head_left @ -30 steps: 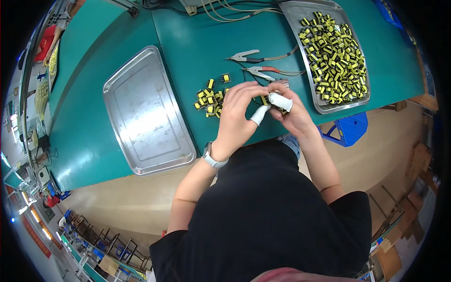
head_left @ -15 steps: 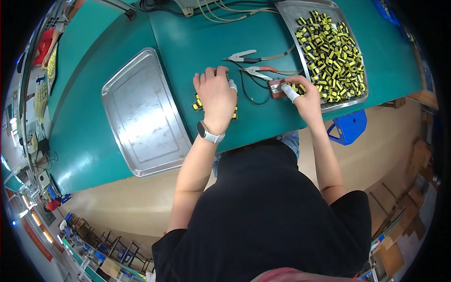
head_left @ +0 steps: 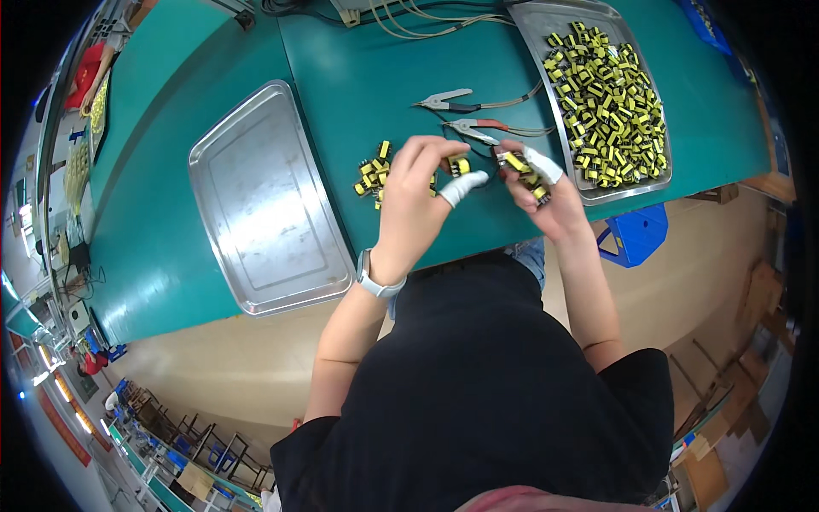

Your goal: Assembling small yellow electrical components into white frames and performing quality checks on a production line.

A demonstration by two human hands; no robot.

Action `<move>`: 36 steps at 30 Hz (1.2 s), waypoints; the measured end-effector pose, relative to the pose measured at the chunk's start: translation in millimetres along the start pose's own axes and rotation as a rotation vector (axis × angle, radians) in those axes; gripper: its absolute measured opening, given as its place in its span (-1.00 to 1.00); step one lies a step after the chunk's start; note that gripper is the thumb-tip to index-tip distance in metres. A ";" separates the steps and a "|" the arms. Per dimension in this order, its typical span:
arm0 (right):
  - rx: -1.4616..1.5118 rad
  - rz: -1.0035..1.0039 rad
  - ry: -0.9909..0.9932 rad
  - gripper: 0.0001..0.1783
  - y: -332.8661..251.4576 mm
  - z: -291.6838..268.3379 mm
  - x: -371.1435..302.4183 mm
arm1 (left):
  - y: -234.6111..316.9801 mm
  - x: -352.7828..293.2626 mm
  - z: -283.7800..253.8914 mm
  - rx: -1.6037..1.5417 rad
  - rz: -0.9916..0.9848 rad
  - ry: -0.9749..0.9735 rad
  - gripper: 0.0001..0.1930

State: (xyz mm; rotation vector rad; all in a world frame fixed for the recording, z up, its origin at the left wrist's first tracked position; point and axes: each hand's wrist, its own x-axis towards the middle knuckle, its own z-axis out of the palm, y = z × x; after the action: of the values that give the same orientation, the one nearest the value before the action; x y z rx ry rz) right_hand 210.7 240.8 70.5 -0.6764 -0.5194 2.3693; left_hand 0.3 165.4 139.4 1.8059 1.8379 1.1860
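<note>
My left hand (head_left: 414, 200) is above the green table, its thumb wrapped in a white cover. Between its fingers and thumb is a small yellow-and-black transformer (head_left: 459, 165). My right hand (head_left: 559, 205), with a white-covered finger too, is closed around several such transformers (head_left: 531, 179), held in a row. Beside and partly under my left hand lies a loose group of transformers (head_left: 373, 175). Beyond my hands are a test clip with a dark grip (head_left: 445, 101) and one with a red grip (head_left: 478, 130), both wired. The reddish block near my right fingers is mostly hidden.
A metal tray (head_left: 570, 179) heaped with transformers stands at the right. Another metal tray (head_left: 271, 200) lies at the left. Cables (head_left: 426, 30) run along the back. Below the table's right edge is a blue stool (head_left: 636, 237). A person's arm (head_left: 95, 81) shows far left.
My left hand has turned and moved right, off the loose group, and now holds a transformer. My right hand has tilted up from the reddish block, showing the row of transformers in it.
</note>
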 end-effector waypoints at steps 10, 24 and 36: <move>-0.022 -0.009 0.035 -0.67 31.2 37.8 -4.1 | 7.6 -19.7 13.6 0.014 0.026 -0.062 -0.57; -0.804 -0.067 0.154 -0.72 19.2 35.9 -6.7 | -4.2 -29.3 12.7 0.060 0.121 -0.201 -0.25; -1.333 -0.427 0.199 -0.66 -25.0 -26.7 8.6 | -31.0 -38.9 -16.9 0.502 -0.008 -0.351 -0.28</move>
State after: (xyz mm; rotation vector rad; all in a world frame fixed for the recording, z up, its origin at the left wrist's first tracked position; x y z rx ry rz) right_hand 231.5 270.0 59.1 -1.1473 -1.9396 1.2856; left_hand -26.5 127.7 114.8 2.0864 2.0352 0.3737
